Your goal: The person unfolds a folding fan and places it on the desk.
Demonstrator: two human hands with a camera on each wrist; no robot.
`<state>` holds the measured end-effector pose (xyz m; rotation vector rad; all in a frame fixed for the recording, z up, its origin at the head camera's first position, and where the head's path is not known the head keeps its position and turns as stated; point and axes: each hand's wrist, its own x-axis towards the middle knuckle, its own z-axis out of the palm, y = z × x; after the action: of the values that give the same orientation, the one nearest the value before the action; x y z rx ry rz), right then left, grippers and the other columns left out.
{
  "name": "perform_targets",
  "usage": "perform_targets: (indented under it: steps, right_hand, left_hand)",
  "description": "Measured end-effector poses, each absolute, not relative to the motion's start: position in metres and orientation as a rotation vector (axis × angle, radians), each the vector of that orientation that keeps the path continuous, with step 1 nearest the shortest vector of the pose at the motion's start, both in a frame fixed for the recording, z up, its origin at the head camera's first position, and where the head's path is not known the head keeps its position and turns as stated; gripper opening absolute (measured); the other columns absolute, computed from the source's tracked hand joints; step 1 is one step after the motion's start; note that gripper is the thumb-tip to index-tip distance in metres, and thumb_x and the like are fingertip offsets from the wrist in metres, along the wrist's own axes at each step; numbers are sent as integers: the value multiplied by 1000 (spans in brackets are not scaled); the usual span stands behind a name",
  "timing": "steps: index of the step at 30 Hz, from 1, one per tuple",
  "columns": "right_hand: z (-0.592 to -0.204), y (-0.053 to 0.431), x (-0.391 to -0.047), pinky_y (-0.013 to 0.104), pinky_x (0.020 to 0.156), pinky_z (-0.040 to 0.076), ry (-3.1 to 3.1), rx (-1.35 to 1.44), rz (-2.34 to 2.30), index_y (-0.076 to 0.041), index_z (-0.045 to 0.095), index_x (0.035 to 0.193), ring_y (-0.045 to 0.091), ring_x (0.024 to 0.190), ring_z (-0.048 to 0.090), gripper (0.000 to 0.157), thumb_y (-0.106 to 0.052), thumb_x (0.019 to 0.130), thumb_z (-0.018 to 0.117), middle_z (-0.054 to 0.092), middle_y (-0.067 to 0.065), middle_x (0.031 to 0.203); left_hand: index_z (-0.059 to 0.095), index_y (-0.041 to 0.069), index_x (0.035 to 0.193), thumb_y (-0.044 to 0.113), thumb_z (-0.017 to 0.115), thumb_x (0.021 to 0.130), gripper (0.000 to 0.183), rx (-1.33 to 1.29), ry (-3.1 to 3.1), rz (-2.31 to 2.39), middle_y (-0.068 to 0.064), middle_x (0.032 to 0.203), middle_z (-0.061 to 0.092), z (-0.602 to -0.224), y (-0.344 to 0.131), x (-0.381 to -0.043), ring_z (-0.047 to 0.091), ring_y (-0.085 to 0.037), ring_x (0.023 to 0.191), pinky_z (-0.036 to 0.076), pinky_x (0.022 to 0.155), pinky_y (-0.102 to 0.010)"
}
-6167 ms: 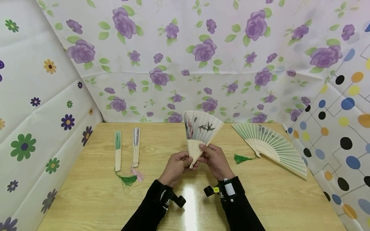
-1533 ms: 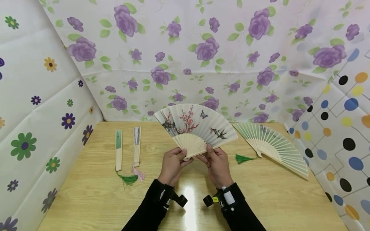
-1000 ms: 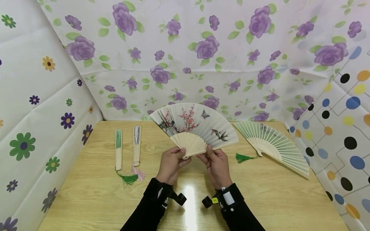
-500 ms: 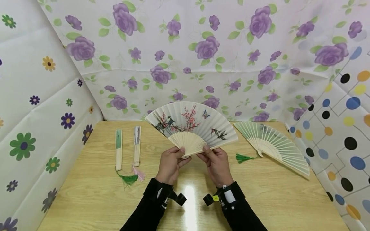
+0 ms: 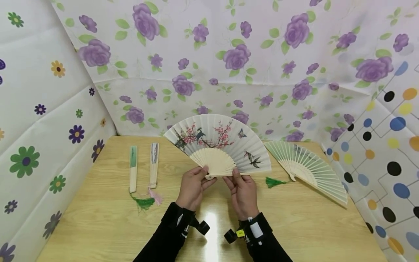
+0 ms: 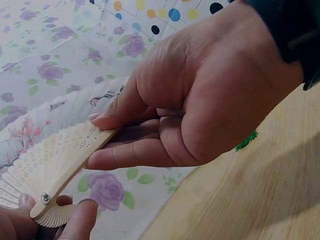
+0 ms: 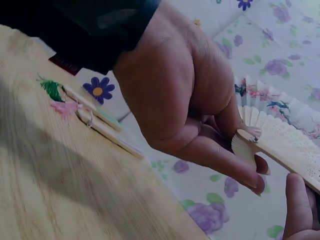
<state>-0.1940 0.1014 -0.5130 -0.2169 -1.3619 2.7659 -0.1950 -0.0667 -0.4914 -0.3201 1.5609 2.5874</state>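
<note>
A white folding fan [image 5: 217, 138], painted with red blossoms, birds and a butterfly, is spread wide above the table in the head view. My left hand [image 5: 192, 186] pinches it at the pivot, thumb on the front. On the fan's lower right edge, my right hand [image 5: 243, 193] pinches the outer rib between thumb and fingers. The left wrist view shows the pierced pale ribs [image 6: 70, 150] and the metal pivot pin [image 6: 45, 198] close up. In the right wrist view the left hand [image 7: 185, 100] sits at the pivot, with right fingertips [image 7: 297, 200] under the rib.
A spread green fan [image 5: 307, 165] with a green tassel [image 5: 275, 181] lies to the right on the wooden table [image 5: 98, 225]. At left lie a folded green fan [image 5: 133, 169] and a folded white fan [image 5: 154, 165], with green and pink tassels. Patterned cloth surrounds the table.
The white fan has opened from a narrow wedge to about a half circle, its left side spreading leftward. Lately the right hand has lowered slightly with the outer rib, which is now nearly level.
</note>
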Motion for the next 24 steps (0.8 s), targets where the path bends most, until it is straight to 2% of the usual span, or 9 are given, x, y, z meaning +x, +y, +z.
perform_targets:
  steps: [4,7,11,14,19,21,24]
  right_hand:
    - [-510,105,-195,28,103,70,-1404,-118,2790,-5,80,126,13,105,85,20,-14,119,63,84,3,119]
    - [-506,112,-199,28,105,70,-1481,-11,2819,-7,73,138,12,107,84,23,-10,119,61,82,1,122]
    - [-504,118,-204,29,108,69,-1565,65,2830,-7,61,153,12,114,84,33,-8,120,58,81,0,129]
    - [-505,114,-203,30,110,67,-1559,70,2817,-5,60,157,13,116,83,37,-12,120,60,80,2,134]
    - [-514,101,-190,31,120,62,-1455,31,2846,-8,42,173,13,133,78,54,-19,122,55,73,0,151]
    - [-517,101,-183,31,121,61,-1422,-21,2849,-10,38,175,14,137,76,55,-18,123,52,72,-1,154]
    - [-518,104,-179,31,119,61,-1433,-54,2837,-9,40,174,13,136,76,53,-18,123,51,74,0,151]
  left_hand:
    - [65,-17,144,9,57,120,36,-317,1562,2598,-9,116,72,-490,-68,-194,80,-11,94,74,96,-29]
    - [66,-18,140,9,58,120,34,-311,1567,2595,-7,112,71,-488,-68,-193,80,-11,92,74,96,-29]
    - [67,-17,139,8,58,120,32,-319,1568,2596,-6,111,71,-486,-71,-192,79,-10,93,74,97,-30]
    - [66,-17,140,7,57,120,33,-320,1553,2622,-7,114,71,-485,-74,-194,80,-10,94,74,97,-29]
    - [68,-17,140,8,58,120,34,-331,1515,2661,-11,115,76,-485,-76,-196,83,-12,96,74,96,-30]
    - [68,-17,139,8,59,120,33,-332,1495,2645,-11,115,78,-487,-76,-195,83,-13,95,74,97,-31]
    - [69,-17,136,8,58,120,32,-312,1475,2624,-11,116,75,-489,-74,-192,83,-13,96,73,101,-35]
